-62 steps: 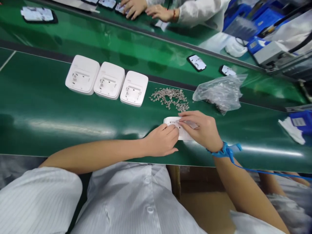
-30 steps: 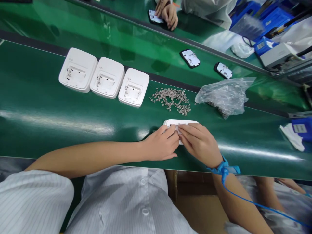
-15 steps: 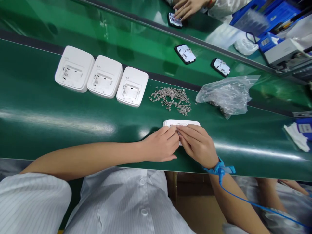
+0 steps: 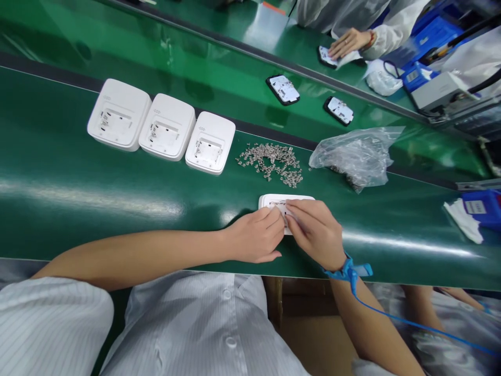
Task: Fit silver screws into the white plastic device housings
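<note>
A white plastic housing [image 4: 267, 200] with a recessed compartment lies on the green bench in front of me, partly covered by both hands. My left hand [image 4: 256, 235] is closed, its thumb and fingertips pressed together over the housing's recess. From the other side my right hand [image 4: 319, 232] reaches in, thumb and fingers pinched close to the left fingertips. Whatever the fingertips hold is too small or hidden to name. A blue wrist strap [image 4: 347, 269] with a cord circles my right wrist. Just beyond the housing is a loose pile of small metal battery contacts [image 4: 272, 161].
Three similar white housings [image 4: 167, 125] stand in a row at the left. A clear plastic bag [image 4: 354, 156] with small metal parts lies right of the pile. Two black-edged units [image 4: 284, 89] sit on the raised green strip behind. Across it, a co-worker's hand [image 4: 348, 43] touches another unit.
My right fingers have opened up slightly from the left ones, showing more of the recess. The units behind have shifted left in view. The co-worker's hand and unit now appear farther right.
</note>
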Motion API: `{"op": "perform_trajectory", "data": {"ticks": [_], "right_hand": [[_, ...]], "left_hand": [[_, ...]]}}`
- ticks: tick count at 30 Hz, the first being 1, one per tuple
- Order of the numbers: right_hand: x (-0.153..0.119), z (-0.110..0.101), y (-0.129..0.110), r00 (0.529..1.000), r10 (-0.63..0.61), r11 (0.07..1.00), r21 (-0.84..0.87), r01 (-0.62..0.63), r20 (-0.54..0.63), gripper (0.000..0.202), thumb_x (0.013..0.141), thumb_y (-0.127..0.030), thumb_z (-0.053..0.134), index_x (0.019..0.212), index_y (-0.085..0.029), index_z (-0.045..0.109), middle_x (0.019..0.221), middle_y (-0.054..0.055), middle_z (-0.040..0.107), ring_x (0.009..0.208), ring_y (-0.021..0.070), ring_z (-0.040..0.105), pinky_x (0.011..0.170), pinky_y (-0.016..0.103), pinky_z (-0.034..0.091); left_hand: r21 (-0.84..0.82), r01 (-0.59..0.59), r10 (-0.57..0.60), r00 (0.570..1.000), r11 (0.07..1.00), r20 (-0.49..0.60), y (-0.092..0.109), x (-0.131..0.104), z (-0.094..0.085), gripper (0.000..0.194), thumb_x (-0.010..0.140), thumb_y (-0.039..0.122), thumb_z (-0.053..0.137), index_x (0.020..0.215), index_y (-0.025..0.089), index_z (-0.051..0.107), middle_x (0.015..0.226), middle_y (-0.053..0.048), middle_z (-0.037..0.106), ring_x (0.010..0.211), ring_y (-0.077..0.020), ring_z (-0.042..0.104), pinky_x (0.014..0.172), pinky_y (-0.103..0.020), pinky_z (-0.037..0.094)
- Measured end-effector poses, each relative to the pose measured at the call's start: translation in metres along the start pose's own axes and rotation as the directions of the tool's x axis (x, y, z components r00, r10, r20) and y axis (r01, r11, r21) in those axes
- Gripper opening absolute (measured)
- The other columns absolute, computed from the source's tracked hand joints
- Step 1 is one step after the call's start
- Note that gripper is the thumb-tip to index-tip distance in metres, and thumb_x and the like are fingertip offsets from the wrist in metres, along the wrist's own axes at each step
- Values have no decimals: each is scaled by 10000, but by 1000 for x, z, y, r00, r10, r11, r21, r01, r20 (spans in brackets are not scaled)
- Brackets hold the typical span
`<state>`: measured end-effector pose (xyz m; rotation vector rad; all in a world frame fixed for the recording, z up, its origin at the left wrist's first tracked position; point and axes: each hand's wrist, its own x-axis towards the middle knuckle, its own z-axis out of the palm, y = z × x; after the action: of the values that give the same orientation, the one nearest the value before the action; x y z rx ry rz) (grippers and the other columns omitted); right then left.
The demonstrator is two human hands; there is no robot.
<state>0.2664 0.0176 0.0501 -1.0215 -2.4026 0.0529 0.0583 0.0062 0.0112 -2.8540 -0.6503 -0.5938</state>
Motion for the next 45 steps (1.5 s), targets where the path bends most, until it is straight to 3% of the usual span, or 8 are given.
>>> {"op": "perform_trajectory", "data": {"ticks": [4,22,30,34,38,40,42,45], "right_hand": [[18,2,4,994,110,986,-124,-113,-25,113,945,-180,607,1031,-186,681,1043,93,692,967,285,611,861,462,530],[42,2,4,976,46,982,-191,-5,212,155,937,-201,580,1053,-151,670,1099,126,660,969,313,559,818,464,492],[33,8,12,985,79,984,-172,-52,153,157,992,-294,582,1032,-172,672,1071,115,659,961,294,573,822,440,482],[28,12,11,996,84,981,-178,-77,31,169,993,-311,612,1041,-158,667,1064,122,664,964,292,580,820,438,483],[29,13,10,999,29,991,-128,-27,14,130,991,-241,607,1069,-168,680,1085,110,686,1008,289,603,839,434,486],[27,9,19,994,51,998,-33,-54,-97,119,975,-248,637,1062,-190,693,1060,91,699,994,273,629,854,429,507],[20,4,35,947,149,989,45,-142,-285,87,947,-274,675,994,-209,710,997,72,711,931,259,657,836,422,528],[1,2,66,750,381,917,116,-382,-541,136,903,-336,711,849,-211,711,868,73,709,795,268,660,735,416,521]], "left_hand": [[12,13,-13,1000,1000,8,0,0,-1,510,1001,469,447,1115,28,675,1190,-205,648,1086,-324,562,852,-407,375],[-88,62,-60,998,994,19,2,-2,-2,491,972,494,519,1105,46,671,1091,-169,640,1080,-306,515,806,-417,331],[-97,77,-73,996,992,42,-1,-3,-2,503,956,544,517,1034,72,673,1054,-169,635,975,-277,506,741,-407,326],[-29,63,-62,998,998,11,0,-6,1,538,942,576,522,1080,78,670,1181,-205,618,984,-284,503,725,-397,332],[-7,50,-49,998,999,33,-1,-7,-2,536,960,579,491,1071,84,663,1076,-170,625,966,-277,505,719,-390,325],[3,53,-53,997,999,51,-2,-7,-4,527,978,570,463,1074,89,653,1105,-171,617,973,-273,504,718,-394,320],[6,54,-55,997,999,59,-3,-7,-5,528,989,568,436,1075,90,642,1154,-178,605,967,-261,505,719,-398,311],[-12,81,-80,994,997,69,-4,-7,-5,524,1001,569,402,1076,103,628,1129,-157,608,930,-239,516,708,-393,286]]}}
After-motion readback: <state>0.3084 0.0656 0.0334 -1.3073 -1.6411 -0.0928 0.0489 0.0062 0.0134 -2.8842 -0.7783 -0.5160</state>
